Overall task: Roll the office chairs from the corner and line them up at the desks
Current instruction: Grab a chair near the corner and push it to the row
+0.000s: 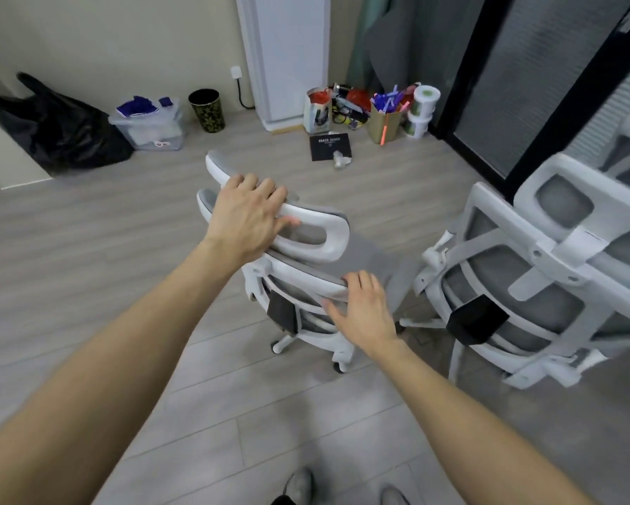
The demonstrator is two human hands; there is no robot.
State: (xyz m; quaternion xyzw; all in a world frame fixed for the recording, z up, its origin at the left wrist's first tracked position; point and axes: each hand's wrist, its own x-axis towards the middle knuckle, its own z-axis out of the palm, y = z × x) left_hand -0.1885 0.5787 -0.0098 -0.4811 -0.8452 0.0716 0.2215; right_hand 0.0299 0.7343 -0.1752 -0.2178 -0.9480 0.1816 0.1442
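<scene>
White chair (306,286) under both hands: left hand (246,213) on headrest, right hand (361,308) seemingly on backrest.

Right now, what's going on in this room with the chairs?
A person stands behind a white and grey office chair, seen from their own head. Their left hand is curled over the headrest, and their right hand rests on the top of the backrest with fingers fairly straight. A second chair stands just to the right, near the glass wall. No desks are in view, so neither chair is lined up yet.
</scene>
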